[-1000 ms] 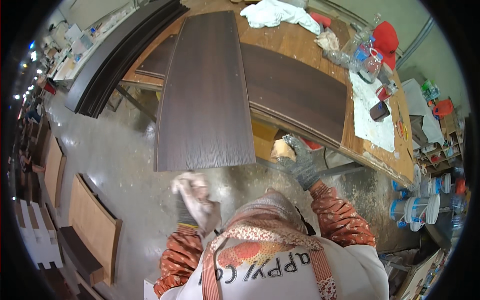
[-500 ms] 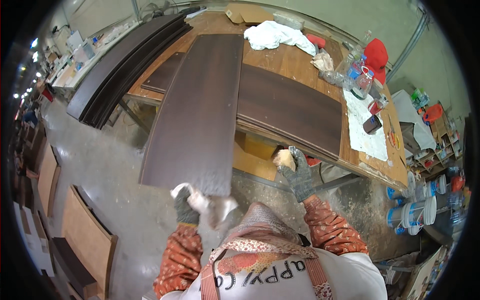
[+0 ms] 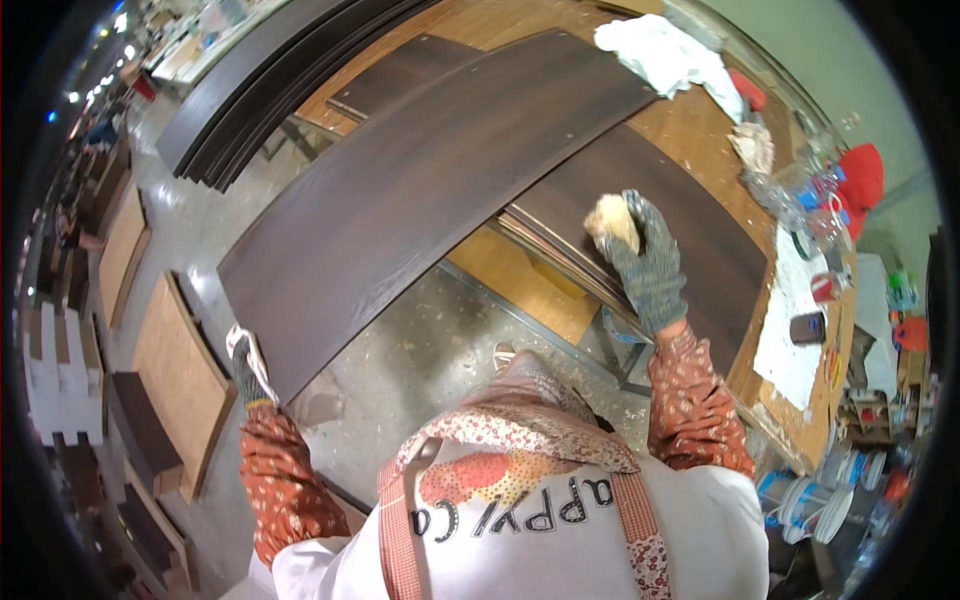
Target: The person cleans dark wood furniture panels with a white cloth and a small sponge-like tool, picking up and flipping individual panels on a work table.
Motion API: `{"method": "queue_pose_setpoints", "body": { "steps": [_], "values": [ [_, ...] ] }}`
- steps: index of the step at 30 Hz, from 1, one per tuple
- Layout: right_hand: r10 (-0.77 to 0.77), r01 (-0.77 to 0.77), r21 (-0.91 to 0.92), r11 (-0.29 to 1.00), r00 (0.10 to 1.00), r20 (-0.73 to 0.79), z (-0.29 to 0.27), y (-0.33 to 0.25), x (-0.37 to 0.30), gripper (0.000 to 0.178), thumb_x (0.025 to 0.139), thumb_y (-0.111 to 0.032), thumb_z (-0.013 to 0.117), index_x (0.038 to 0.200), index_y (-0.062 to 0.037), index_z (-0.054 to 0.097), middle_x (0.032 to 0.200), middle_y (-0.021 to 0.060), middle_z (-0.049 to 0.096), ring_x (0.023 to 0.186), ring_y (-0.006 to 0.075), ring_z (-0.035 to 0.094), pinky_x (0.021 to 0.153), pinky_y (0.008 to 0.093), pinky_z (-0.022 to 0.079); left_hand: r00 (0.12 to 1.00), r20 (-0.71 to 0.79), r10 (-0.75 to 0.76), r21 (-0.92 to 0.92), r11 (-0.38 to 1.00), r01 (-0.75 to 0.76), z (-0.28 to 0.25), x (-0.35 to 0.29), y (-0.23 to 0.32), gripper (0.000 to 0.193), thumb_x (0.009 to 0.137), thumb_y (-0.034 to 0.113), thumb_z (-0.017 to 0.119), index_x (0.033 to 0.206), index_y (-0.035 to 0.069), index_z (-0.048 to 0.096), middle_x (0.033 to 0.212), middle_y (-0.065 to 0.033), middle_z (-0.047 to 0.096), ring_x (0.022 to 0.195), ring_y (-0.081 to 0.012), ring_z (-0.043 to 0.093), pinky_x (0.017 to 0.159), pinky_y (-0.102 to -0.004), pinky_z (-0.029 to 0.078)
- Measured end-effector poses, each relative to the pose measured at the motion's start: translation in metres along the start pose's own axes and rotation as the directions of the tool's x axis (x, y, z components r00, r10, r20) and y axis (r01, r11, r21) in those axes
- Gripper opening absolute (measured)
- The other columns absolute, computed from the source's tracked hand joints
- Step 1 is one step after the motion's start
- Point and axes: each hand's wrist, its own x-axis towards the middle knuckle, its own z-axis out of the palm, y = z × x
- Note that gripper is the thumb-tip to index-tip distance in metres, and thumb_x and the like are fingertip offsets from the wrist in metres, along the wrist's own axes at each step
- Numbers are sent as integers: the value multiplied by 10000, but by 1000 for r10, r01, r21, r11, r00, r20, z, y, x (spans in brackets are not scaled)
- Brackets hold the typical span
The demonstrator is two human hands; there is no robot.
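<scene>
A long dark brown panel (image 3: 430, 165) lies slantwise, its near end sticking out past the table over the floor. At that end my gloved left hand (image 3: 248, 375) is closed on a white cloth (image 3: 255, 355) against the panel's edge; its fingers are largely hidden. My right hand (image 3: 650, 265), in a grey knitted glove, grips a pale yellow wad (image 3: 613, 224), perhaps sponge or folded cloth. It hovers above or near a stack of shorter dark panels (image 3: 705, 205), to the right of the long panel; contact cannot be made out.
The wooden table (image 3: 690, 125) carries a white cloth heap (image 3: 670, 55), plastic bottles (image 3: 800, 205), a red cap (image 3: 862, 185) and a dark small box (image 3: 806, 328) on white paper. Curved dark panels (image 3: 290, 80) are stacked at far left. Boards (image 3: 180, 380) stand on the left floor; buckets (image 3: 815, 505) at right.
The long panel has swung round, its near end going left with my left hand and its far end right. My right hand has risen from the table edge to over the shorter panels.
</scene>
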Motion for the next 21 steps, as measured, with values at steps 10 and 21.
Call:
{"method": "queue_pose_setpoints", "body": {
  "steps": [10,21],
  "values": [
    [-154,189,-303,934,979,136,72,54,93,430,764,-250,681,1126,-45,573,1052,159,611,973,318,577,870,370,445,991,-126,-48,211,975,74,101,61,96,231,857,154,406,838,15,589,740,33,499,642,-70,419,571,-225,384],
    [-552,559,64,826,783,287,234,-126,-47,261,714,-116,627,973,-83,636,945,86,629,890,225,609,808,394,483,981,103,-165,-422,886,194,106,36,93,244,927,178,411,1120,36,459,912,-41,514,770,-115,498,684,-241,459]
  ]
}}
